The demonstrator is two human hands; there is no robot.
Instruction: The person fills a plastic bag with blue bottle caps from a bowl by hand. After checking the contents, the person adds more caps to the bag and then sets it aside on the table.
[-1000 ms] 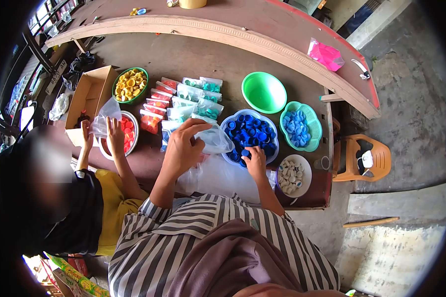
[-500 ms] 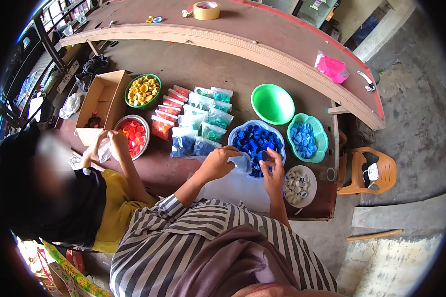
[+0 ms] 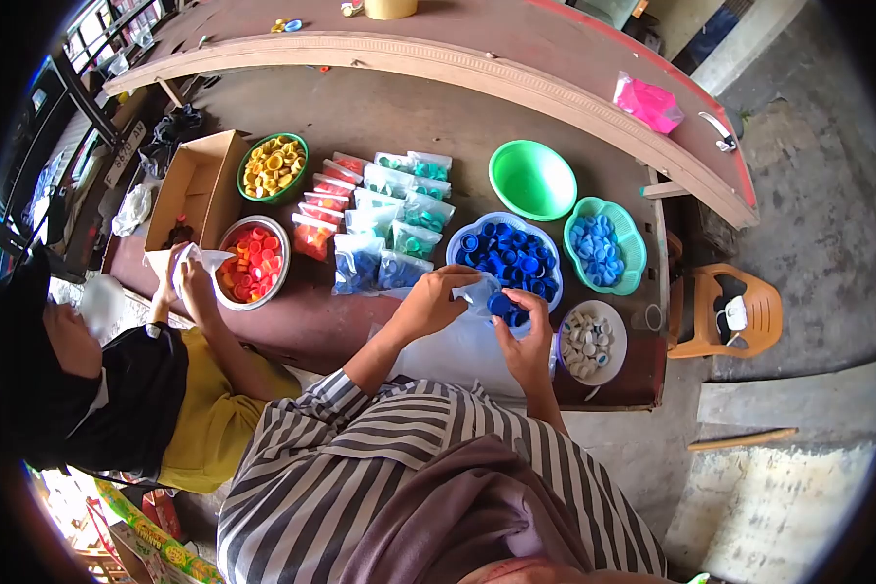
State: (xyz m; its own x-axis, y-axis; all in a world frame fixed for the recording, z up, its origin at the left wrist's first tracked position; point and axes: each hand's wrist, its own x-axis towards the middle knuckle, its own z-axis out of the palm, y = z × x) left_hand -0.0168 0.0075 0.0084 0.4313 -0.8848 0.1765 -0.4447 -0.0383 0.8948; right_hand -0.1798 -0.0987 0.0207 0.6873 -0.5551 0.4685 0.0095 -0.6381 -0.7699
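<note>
My left hand (image 3: pixel 430 307) pinches a clear plastic bag (image 3: pixel 477 288) by its edge. Close beside the bag's mouth, my right hand (image 3: pixel 528 343) grips a dark blue bottle cap (image 3: pixel 498 304) between thumb and fingers. Both hands are over the near side of a pale blue basket (image 3: pixel 455 247) heaped with dark blue caps (image 3: pixel 516 251). Whether any caps are inside the bag I cannot make out. Under my forearms lies a clear plastic sheet or stack of bags (image 3: pixel 438 358) at the table's front.
Filled bags of blue caps (image 3: pixel 358 265), green and red ones stand left of the basket. Around it are an empty green bowl (image 3: pixel 533 180), a turquoise bowl (image 3: pixel 637 255) of light blue caps and a bowl of white caps (image 3: pixel 587 352). A co-worker's hands (image 3: pixel 190 282) hold a bag near red caps (image 3: pixel 255 261).
My right hand has come left and down with the cap, closer to the bag. The co-worker's bag has been raised and spread. The whole view has shifted slightly.
</note>
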